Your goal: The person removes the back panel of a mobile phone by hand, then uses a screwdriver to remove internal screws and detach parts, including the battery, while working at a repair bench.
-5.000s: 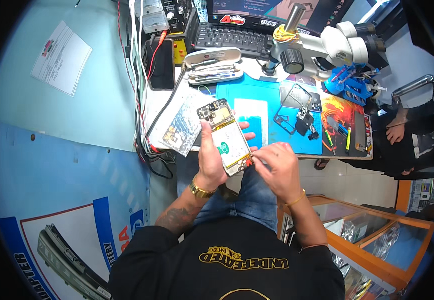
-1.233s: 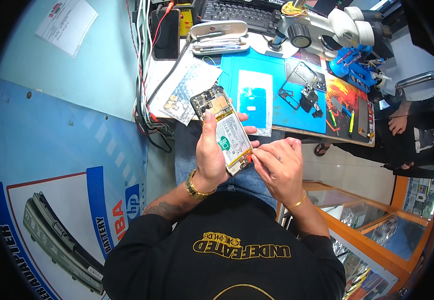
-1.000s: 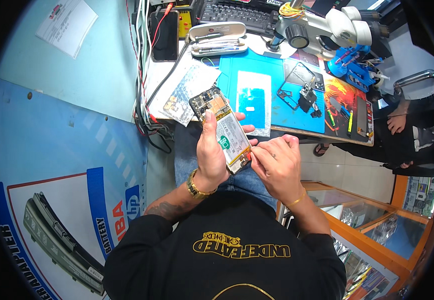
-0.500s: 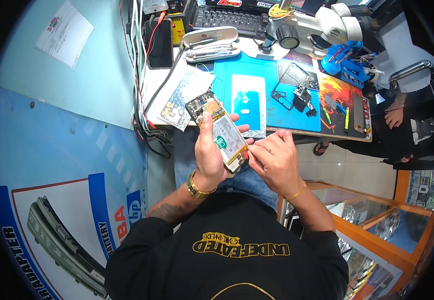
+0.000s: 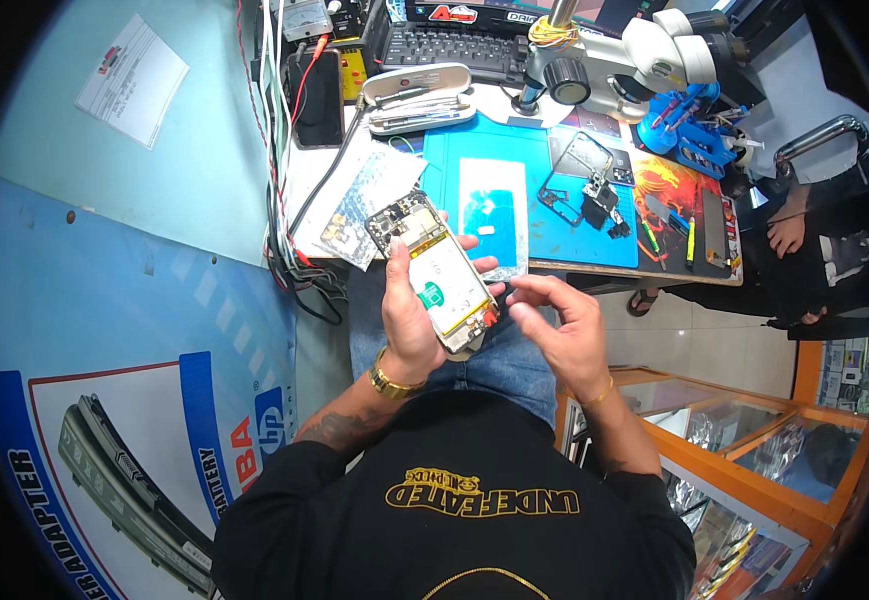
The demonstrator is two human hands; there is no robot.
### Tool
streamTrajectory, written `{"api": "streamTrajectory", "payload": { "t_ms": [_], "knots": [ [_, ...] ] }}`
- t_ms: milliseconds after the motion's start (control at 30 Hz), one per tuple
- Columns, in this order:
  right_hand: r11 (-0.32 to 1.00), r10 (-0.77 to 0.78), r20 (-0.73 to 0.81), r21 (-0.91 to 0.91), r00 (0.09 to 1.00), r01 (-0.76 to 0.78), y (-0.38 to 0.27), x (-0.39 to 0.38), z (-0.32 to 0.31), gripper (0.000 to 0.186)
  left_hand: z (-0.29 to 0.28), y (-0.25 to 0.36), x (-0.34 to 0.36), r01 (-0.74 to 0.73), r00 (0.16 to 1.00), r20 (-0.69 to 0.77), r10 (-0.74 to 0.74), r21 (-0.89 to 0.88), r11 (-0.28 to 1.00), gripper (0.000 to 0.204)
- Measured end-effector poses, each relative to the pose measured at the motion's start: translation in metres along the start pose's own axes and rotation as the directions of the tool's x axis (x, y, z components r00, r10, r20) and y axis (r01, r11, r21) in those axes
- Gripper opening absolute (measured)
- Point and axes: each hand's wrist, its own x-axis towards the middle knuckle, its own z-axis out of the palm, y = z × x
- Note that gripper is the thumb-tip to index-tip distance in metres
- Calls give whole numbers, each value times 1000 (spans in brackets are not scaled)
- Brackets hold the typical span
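Note:
My left hand (image 5: 412, 318) is wrapped round an opened smartphone (image 5: 445, 285), held tilted above my lap. Its insides face up: a circuit board at the top end, a pale battery with a green mark in the middle, and a small red part (image 5: 490, 318) at the lower right corner. My right hand (image 5: 567, 335) is just right of that corner, apart from the phone, thumb and forefinger parted with nothing visible between them. Beyond the phone, a blue work mat (image 5: 540, 165) carries a clear plastic sheet (image 5: 493, 210), a black phone frame (image 5: 567, 185) and a small dark phone part (image 5: 602, 203).
At the back stand a microscope (image 5: 605, 70), a keyboard (image 5: 450, 50) and an open tool case (image 5: 420, 105). Cables (image 5: 280, 150) hang at the left by the wall. Pens and tools lie right, near a blue tool holder (image 5: 680, 125). Another person's hand (image 5: 787, 232) is farther right.
My right hand has come away from the phone's lower corner, and its fingers have opened. The phone has shifted slightly left and down in my left hand.

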Motion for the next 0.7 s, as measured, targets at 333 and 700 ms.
{"api": "streamTrajectory", "payload": {
  "t_ms": [333,700],
  "knots": [
    [980,145,-35,145,989,-139,11,-2,14,26,-1,0,1,-18,999,32,18,-7,1000,75],
    [822,320,96,467,943,-326,2,-2,10,29,-13,3,9,70,985,167,-42,-169,983,81]
  ]
}}
